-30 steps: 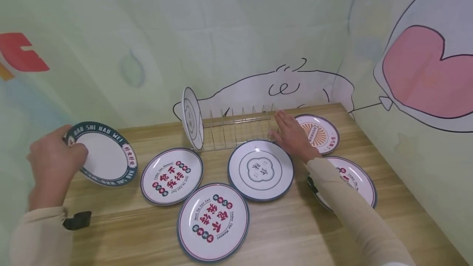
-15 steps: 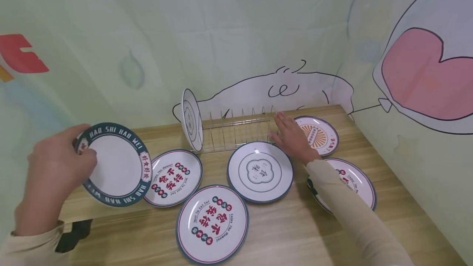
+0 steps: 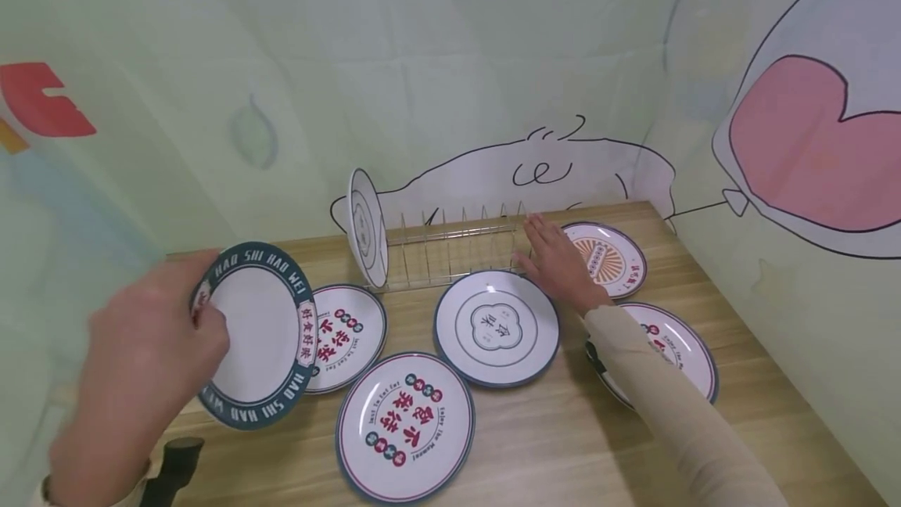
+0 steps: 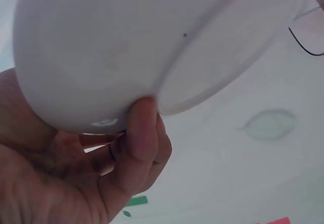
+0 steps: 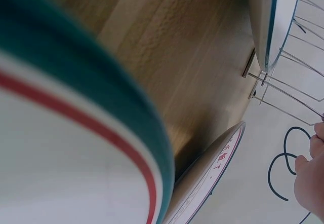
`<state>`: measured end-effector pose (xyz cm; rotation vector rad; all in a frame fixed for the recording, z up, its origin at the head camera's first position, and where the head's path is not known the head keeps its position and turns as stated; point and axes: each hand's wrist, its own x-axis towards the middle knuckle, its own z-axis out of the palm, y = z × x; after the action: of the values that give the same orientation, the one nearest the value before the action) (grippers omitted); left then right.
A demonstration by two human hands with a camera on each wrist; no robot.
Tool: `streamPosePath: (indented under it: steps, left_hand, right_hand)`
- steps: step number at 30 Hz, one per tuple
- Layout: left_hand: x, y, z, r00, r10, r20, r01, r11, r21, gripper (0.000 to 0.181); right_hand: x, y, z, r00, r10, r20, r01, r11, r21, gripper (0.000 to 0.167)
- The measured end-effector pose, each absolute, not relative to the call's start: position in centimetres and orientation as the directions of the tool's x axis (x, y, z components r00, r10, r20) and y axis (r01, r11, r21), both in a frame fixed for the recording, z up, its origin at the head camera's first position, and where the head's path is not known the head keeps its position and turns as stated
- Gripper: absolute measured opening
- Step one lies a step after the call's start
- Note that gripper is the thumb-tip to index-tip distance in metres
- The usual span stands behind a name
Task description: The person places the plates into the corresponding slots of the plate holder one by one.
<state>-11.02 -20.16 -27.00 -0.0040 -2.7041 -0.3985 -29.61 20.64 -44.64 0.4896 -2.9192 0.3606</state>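
"What's at the back?"
"The rack [image 3: 461, 235] on the table [image 3: 535, 444], a standing plate [image 3: 366, 229] in its left end, the right hand [image 3: 559, 260] at its right end."
"And before it?"
"The middle plate [image 3: 496, 327]; nearer and leftward, the front plate [image 3: 406, 429]; behind that, leftward, the left plate [image 3: 352, 339]."
"Farthest left?"
"The left hand [image 3: 158, 335], its raised plate [image 3: 256, 335] partly before the left plate."
"Right?"
"The back plate [image 3: 612, 257] beside the right hand, the side plate [image 3: 679, 346] before that plate."
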Motion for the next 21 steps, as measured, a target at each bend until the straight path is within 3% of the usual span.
streamPosePath:
  steps: [9,21]
  left_hand:
    - [-10.1,-16.1,-26.3,-0.878,0.085,0.471,0.197,0.961,0.194,0.056]
    - [-11.7,-12.2,-27.0,-0.888,0.173,0.425,0.289,0.931,0.225,0.055]
  right_hand:
    - [-30.3,20.7,-44.0,-0.927,-0.295,0.230,-0.342,0.918,-0.201,0.069]
    - [-29.7,20.4,-44.6,-0.931,-0.282,0.231,-0.336,0.910,-0.243,0.068]
